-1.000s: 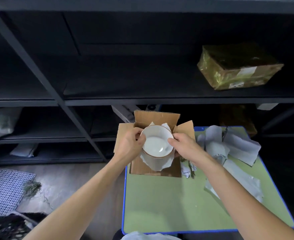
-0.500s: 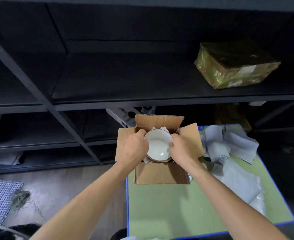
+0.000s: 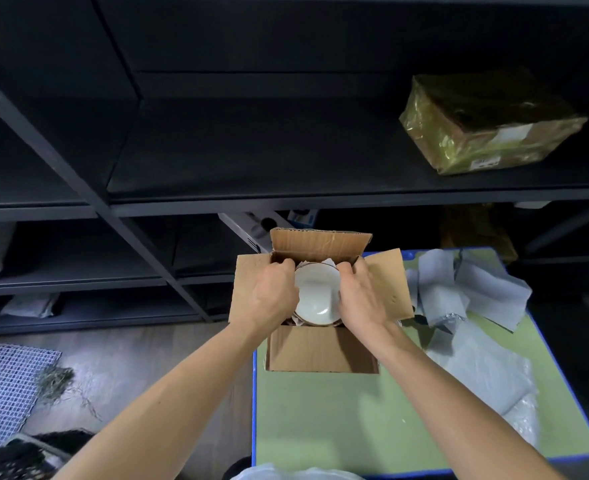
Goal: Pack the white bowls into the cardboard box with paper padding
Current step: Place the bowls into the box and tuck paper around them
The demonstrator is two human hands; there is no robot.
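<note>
Two bare hands lower a white bowl (image 3: 317, 294) into an open cardboard box (image 3: 322, 348).

The glossy, brown-rimmed bowl sits inside the box, seemingly on white paper (image 3: 328, 262); left hand (image 3: 270, 296) and right hand (image 3: 360, 299) grasp its sides, leaving little room. Loose grey paper sheets (image 3: 473, 289) lie right of the box.

A white bowl (image 3: 316, 295) sits in brown cardboard (image 3: 321, 351) on a green, blue-edged table (image 3: 338, 417).

Both hands, left hand (image 3: 272, 296) and right hand (image 3: 360, 296), grip white bowl (image 3: 315, 294) (inside cardboard box (image 3: 321, 348)).
</note>
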